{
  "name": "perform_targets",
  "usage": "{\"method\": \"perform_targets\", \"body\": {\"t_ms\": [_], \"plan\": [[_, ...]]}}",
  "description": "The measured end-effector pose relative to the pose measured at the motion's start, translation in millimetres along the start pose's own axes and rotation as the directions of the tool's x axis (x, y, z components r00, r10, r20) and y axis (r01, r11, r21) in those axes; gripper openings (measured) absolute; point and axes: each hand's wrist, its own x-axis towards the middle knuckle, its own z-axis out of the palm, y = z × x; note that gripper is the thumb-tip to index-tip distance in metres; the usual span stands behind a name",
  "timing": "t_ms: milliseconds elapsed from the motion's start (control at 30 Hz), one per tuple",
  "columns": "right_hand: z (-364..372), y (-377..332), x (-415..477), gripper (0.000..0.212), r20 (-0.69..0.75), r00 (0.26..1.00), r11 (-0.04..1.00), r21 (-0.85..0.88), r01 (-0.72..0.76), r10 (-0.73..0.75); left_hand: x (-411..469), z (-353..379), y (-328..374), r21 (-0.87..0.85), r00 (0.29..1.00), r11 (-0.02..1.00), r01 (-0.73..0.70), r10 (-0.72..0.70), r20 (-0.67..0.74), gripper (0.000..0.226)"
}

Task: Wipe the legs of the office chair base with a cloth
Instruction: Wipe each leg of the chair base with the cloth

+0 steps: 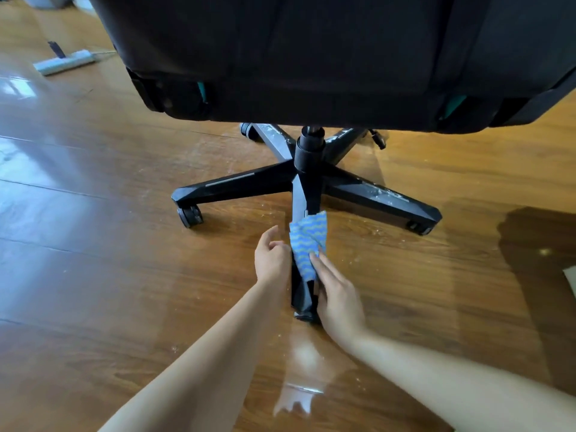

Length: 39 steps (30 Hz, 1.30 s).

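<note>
A black five-legged office chair base [237, 183] stands on the wooden floor under a black seat [311, 57]. The nearest leg [301, 288] points toward me. A blue cloth with a yellow wave pattern [307, 244] is draped over that leg. My right hand [338, 294] presses the cloth's lower end against the leg's right side with flat fingers. On the leg's left side, my left hand [272, 257] is curled against the leg beside the cloth. The right rear leg [383, 193] and the far legs carry white dust marks.
A white power strip with a dark plug [64, 60] lies on the floor at the far left. White specks are scattered on the glossy floor around the base. A pale sheet edge [570, 277] shows at the right border. Casters [190, 216] sit at the leg tips.
</note>
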Motion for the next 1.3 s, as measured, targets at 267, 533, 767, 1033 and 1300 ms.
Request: {"method": "perform_targets", "body": {"t_ms": [267, 533, 767, 1033, 1300], "plan": [[3, -16, 52, 0.060, -0.051, 0.982, 0.983, -0.002, -0.182, 0.182, 16, 6, 1, 0.162, 0.998, 0.986, -0.051, 0.045, 0.040, 0.037], [-31, -4, 141, 0.034, -0.004, 0.994, 0.966, -0.234, -0.109, 0.111, 17, 11, 16, 0.284, 0.991, 0.950, -0.127, 0.111, 0.073, 0.045], [-12, -8, 56, 0.052, 0.046, 0.999, 0.997, -0.079, -0.015, 0.019, 15, 20, 25, 0.422, 0.983, 0.889, -0.179, 0.146, 0.109, 0.071], [-18, -5, 147, 0.051, 0.027, 0.996, 0.969, -0.238, -0.072, 0.081, 24, 16, 33, 0.564, 0.972, 0.792, -0.234, 0.190, 0.135, 0.061], [-19, -8, 110, 0.052, 0.005, 0.997, 0.989, -0.120, -0.081, 0.082, 25, 8, 38, 0.641, 0.962, 0.719, -0.267, 0.160, 0.221, 0.066]]}}
